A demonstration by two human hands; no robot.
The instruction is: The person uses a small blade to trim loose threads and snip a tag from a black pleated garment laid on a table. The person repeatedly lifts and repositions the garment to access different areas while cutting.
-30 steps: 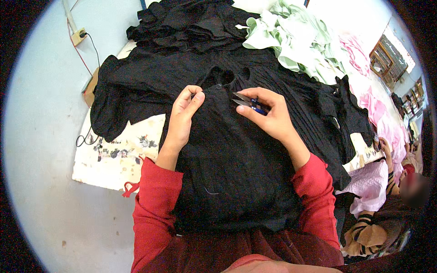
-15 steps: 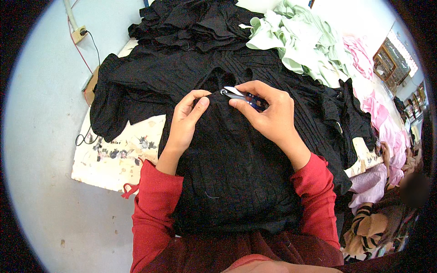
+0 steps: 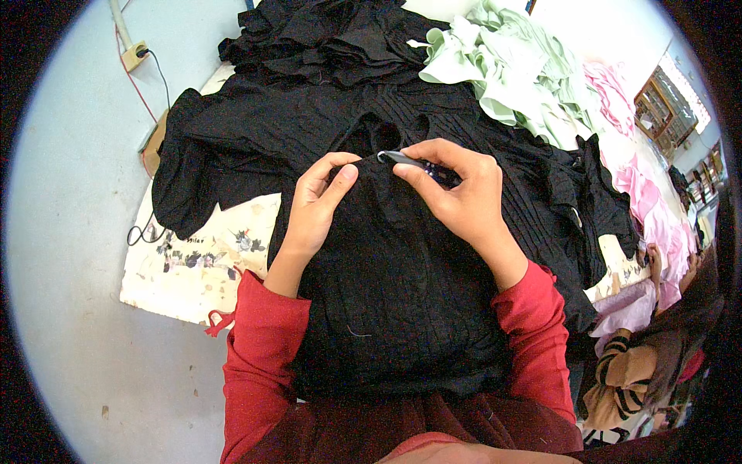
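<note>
in the head view, the snips (image 3: 406,159) now show a narrow profile, where half a second ago a broad, bright blade showed, and a second ago two blades stood apart. they sit at the collar of the black garment (image 3: 402,278), nearer the left hand (image 3: 311,203) than they were a second ago. a small pale curve shows at their left end, too small to make out. the left hand has shifted slightly to the right since the first frame.

the left hand's fingers pinch a thin dark strand (image 3: 369,158), thread or cloth edge, it is unclear which, between thumb and forefinger, the others curled in. the right hand (image 3: 464,193) has its fingers pressed around the snips, thumb below and forefinger above, the snips pointing left. both forearms rise from the lower edge in red sleeves (image 3: 267,348), angled inward over the garment, which lies across the bench (image 3: 170,286) and hangs down toward the person.
</note>
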